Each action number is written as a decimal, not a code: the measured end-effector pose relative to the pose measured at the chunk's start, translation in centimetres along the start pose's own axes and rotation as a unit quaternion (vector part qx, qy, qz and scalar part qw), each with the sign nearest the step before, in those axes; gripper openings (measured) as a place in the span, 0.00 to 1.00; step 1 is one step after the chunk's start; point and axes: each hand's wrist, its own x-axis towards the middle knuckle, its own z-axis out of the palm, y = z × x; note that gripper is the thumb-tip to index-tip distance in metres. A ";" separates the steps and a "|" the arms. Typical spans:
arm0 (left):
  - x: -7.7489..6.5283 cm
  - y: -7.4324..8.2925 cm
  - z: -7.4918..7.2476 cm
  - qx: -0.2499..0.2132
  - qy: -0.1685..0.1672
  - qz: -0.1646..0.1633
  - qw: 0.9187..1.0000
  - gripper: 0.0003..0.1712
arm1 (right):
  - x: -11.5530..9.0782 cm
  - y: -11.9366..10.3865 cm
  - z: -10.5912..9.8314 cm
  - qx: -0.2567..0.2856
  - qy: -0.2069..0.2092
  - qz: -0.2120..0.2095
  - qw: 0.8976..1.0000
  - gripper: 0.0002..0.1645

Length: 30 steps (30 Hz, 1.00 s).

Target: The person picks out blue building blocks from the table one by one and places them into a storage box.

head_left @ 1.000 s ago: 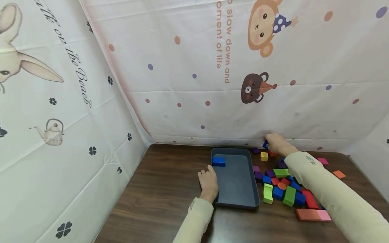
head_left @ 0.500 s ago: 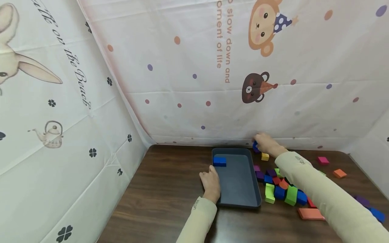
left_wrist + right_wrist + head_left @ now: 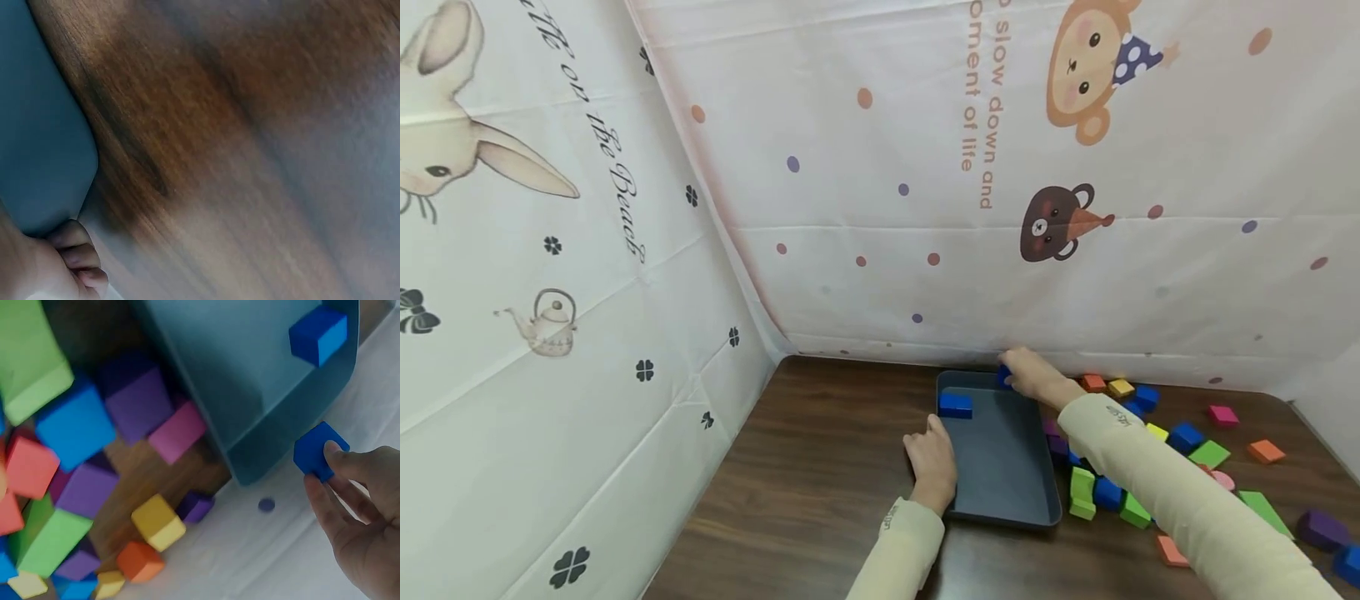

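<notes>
A dark grey tray (image 3: 1000,462) lies on the wooden table with one blue block (image 3: 956,406) inside, near its far left corner. My left hand (image 3: 931,462) holds the tray's left rim; in the left wrist view its fingers (image 3: 81,255) are curled beside the tray wall. Between thumb and fingertips, my right hand (image 3: 1033,375) pinches a second blue block (image 3: 317,449). That block is at the far end of the tray, by the right corner. In the right wrist view it appears raised, just off the tray's end wall.
Loose coloured blocks lie right of the tray, among them a light green block (image 3: 1082,493), an orange block (image 3: 1266,452) and a purple block (image 3: 1322,530). The right sleeve (image 3: 1150,467) covers part of the pile. A printed cloth (image 3: 850,292) hangs along the table's back edge.
My right hand has moved left with the blue block, from the back of the pile to the tray's far end. The left hand stays at the rim. The head view has shifted slightly.
</notes>
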 end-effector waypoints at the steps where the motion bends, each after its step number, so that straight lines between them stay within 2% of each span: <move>1: -0.1 0.1 0.0 0.000 0.002 0.000 1.000 0.31 | 0.0 -0.1 0.3 0.005 -0.003 -0.001 1.000 0.20; 8: -0.6 1.3 -0.4 0.003 0.007 0.009 1.000 0.30 | -0.6 -0.4 2.2 0.032 -0.058 -0.030 0.997 0.18; 12: -0.8 1.7 -0.5 0.004 0.011 0.005 1.000 0.27 | -0.5 -0.8 3.1 0.036 -0.062 -0.036 0.997 0.18; 15: -1.0 1.4 -0.3 0.005 0.005 0.004 1.000 0.31 | -0.3 -1.6 4.0 0.033 -0.059 -0.035 0.997 0.18; 20: -1.0 0.0 0.1 0.006 -0.009 0.001 1.000 0.33 | -0.3 -3.3 4.8 0.037 -0.049 -0.030 0.998 0.18; 23: -0.5 -1.0 0.2 -0.005 -0.005 -0.002 1.000 0.33 | -0.2 -3.5 3.7 0.037 -0.031 -0.016 0.999 0.17; 25: -0.1 -1.6 0.2 -0.015 -0.002 -0.008 1.000 0.34 | -0.1 -2.9 2.2 0.027 -0.018 -0.011 0.999 0.15; 30: 1.0 -2.5 0.3 -0.032 0.001 -0.024 0.999 0.32 | -1.3 0.8 -1.6 0.012 -0.008 0.014 1.000 0.13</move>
